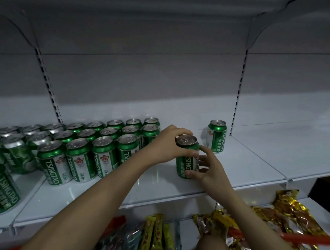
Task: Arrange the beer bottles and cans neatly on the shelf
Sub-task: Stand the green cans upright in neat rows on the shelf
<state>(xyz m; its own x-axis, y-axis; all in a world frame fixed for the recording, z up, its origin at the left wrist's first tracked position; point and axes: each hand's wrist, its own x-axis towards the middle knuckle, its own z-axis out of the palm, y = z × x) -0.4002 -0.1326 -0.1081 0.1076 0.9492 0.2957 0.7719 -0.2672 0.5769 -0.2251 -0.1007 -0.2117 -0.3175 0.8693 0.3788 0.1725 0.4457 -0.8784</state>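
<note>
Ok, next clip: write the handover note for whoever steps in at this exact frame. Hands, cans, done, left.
Left hand: grips the top rim of the held can, which stands upright on the shelf.
Right hand: fingers curled round the same can's lower side.
Done: a block of cans stands in rows at the left of the shelf, labels mostly forward.
Left: the held can stands apart from the block; a lone can stands further right. Both probably need moving into the rows. No bottles in view.
</note>
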